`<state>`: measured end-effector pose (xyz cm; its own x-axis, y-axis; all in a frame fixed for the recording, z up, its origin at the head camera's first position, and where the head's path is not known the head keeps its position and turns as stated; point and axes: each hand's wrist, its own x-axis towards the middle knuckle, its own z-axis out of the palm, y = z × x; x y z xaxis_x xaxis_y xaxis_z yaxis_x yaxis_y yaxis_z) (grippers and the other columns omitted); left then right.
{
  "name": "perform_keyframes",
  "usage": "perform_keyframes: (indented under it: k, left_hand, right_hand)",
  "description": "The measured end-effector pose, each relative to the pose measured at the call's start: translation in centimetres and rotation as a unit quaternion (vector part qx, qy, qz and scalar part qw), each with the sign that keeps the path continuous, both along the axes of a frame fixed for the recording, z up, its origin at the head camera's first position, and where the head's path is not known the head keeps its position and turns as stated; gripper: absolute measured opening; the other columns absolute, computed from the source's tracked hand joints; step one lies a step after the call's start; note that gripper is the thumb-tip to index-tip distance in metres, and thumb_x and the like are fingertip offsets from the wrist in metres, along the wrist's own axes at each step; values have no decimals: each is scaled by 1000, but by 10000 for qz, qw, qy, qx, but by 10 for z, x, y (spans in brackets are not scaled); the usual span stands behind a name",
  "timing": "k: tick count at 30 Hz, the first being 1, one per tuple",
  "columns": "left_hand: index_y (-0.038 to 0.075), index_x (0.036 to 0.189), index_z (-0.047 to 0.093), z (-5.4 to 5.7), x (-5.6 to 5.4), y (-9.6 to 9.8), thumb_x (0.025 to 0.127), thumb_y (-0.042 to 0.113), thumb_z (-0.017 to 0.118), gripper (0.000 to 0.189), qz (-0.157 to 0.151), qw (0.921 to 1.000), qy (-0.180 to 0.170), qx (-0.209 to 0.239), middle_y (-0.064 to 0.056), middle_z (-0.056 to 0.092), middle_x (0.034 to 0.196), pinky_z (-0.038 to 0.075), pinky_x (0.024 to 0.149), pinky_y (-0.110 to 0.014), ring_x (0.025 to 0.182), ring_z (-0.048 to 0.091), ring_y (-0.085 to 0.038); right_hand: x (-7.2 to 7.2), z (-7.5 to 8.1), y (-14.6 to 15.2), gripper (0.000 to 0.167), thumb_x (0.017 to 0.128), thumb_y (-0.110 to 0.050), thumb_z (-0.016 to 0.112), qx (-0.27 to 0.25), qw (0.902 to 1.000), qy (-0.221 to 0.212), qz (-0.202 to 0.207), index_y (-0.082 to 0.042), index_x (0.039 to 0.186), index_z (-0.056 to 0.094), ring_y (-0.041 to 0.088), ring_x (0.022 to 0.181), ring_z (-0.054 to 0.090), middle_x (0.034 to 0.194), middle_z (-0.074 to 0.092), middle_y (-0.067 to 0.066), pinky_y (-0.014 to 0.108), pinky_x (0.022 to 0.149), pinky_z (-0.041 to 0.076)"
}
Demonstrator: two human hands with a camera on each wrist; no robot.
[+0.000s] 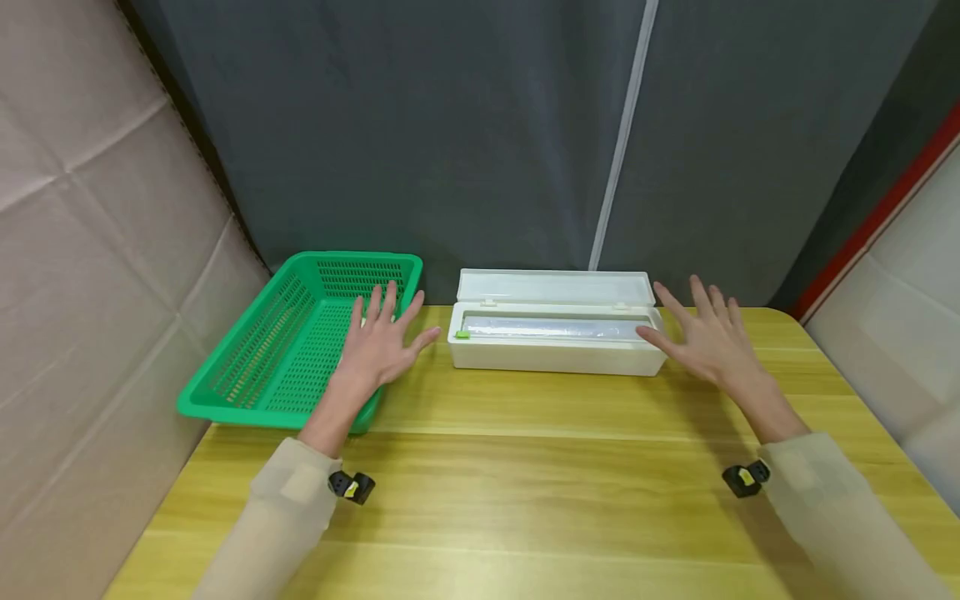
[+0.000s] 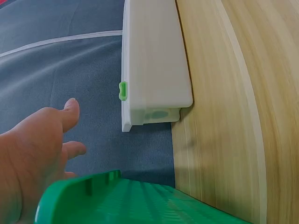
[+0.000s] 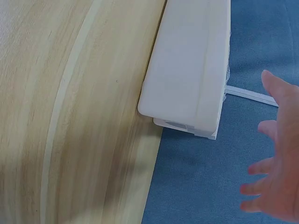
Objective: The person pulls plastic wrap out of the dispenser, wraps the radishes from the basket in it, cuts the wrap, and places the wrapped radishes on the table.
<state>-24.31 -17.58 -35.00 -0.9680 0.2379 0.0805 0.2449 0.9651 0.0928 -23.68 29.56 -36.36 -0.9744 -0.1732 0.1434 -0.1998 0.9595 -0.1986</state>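
Observation:
A long white box (image 1: 555, 357) stands at the back of the table, its hinged lid (image 1: 555, 287) tipped back. Inside lies a roll of clear plastic film (image 1: 551, 327), and a small green slider (image 1: 462, 335) sits at the box's left front edge. My left hand (image 1: 378, 346), fingers spread, hovers over the right side of a green basket (image 1: 300, 417) and holds nothing. Off the box's right end is my right hand (image 1: 712, 342), also spread, its thumb overlapping the box's corner in the head view. In the right wrist view that hand appears apart from the box.
The wooden table (image 1: 525, 483) runs up to a dark grey curtain (image 1: 420, 133) right behind the box and basket. A pale padded wall (image 1: 97, 275) borders the left side. On the right stands a white panel (image 1: 915, 317) with a red edge.

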Motion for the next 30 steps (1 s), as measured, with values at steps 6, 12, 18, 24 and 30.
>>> perform_keyframes:
  k: [6, 12, 18, 24, 30]
  left_hand:
    - [22, 163, 16, -1, -3, 3, 102, 65, 34, 76, -140, 9999, 9, 91, -22, 0, 167, -4, 121, -57, 152, -4, -41]
    - [19, 162, 21, -1, -3, 10, 105, 58, 36, 71, -305, 9990, 107, 313, -23, 5, 166, 2, 121, -57, 152, 2, -42]
    - [16, 162, 24, -5, -3, 17, 107, 53, 35, 66, -420, 9979, 164, 470, -26, 14, 164, 6, 122, -54, 151, 8, -44]
    - [10, 159, 30, -5, -4, 23, 109, 47, 37, 63, -588, 9959, 215, 654, -28, 22, 161, 11, 122, -52, 150, 17, -45]
    - [1, 151, 43, -11, -5, 33, 108, 37, 46, 56, -923, 9907, 535, 842, -30, 36, 154, 22, 120, -51, 146, 29, -43]
  right_hand:
    - [-1, 0, 0, 86, 97, -68, 45, -31, 9998, 166, 110, -19, 163, 19, 61, 142, 11, 160, 8, 36, 71, 114, 7]
    - [-2, -1, 1, 83, 98, -63, 49, -98, 9996, 233, 156, -16, 161, 24, 59, 143, 15, 160, 13, 35, 71, 113, 12]
    - [-3, -4, 1, 79, 99, -61, 51, -229, 9990, 307, 241, -12, 158, 32, 59, 139, 23, 157, 22, 35, 75, 108, 21]
    - [-6, -10, 2, 70, 100, -52, 57, -517, 9960, 521, 501, -6, 151, 45, 58, 135, 32, 153, 31, 34, 74, 105, 27]
    - [-8, -15, 3, 63, 99, -44, 63, -752, 9929, 588, 712, -2, 144, 52, 55, 132, 38, 147, 39, 33, 72, 105, 30]
